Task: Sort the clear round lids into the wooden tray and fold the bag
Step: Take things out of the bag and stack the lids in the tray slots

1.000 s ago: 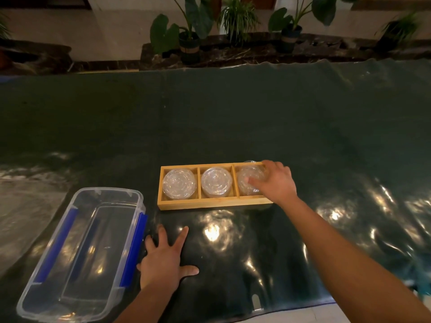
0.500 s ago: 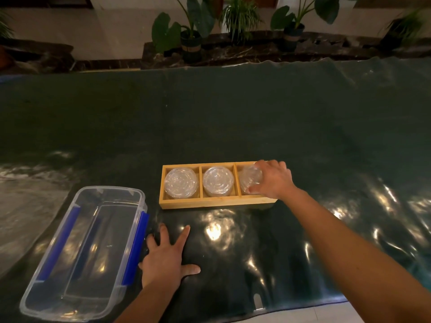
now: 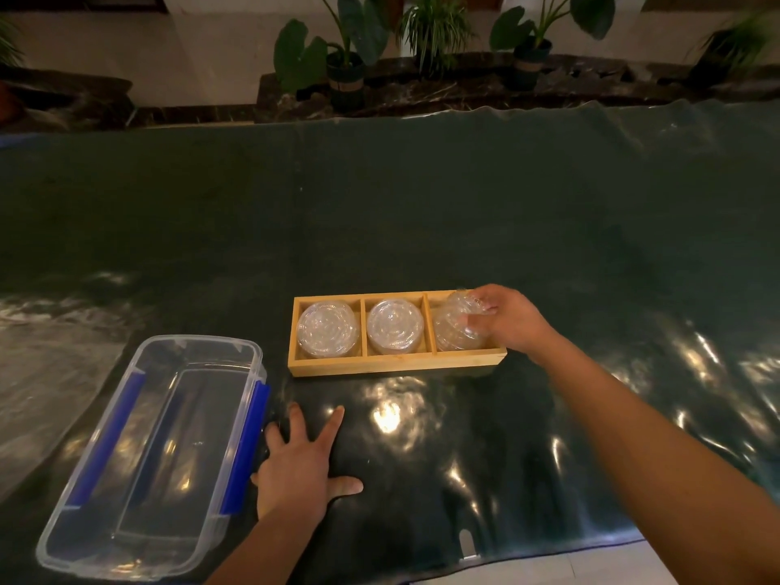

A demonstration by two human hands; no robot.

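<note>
Lids in three stacks occupy the wooden tray [image 3: 396, 367], one stack per compartment. Left stack [image 3: 327, 329] and middle stack [image 3: 394, 327] lie flat and square in their cells, tops facing up. Right stack [image 3: 458, 327] is tilted, its upper end leaning toward the far right corner of the tray and standing above the rim; the right hand [image 3: 513, 320] has its grip closed around that stack, fingers over the top and far side. Judgement: the tilt is the way in, since the cell looks only just wider than the lids, so the stack is likely being eased down at an angle and then levelled. Left hand [image 3: 295, 466] rests flat on the tabletop [image 3: 422, 204], fingers spread, palm down, holding nothing; it sits between the tray and the clear storage box [image 3: 147, 458] with blue clasps, probably as a brace while the other arm reaches. The box stands open and appears empty, well to the left of the tray. Dark glossy sheet covers the tabletop; whether this is the bag named in the task cannot be told. No loose lids are visible outside the tray. Judgement: sorting is near its end and the fold is not yet begun. Risk: thin clear lids may slip apart if the stack is released while tilted.
</note>
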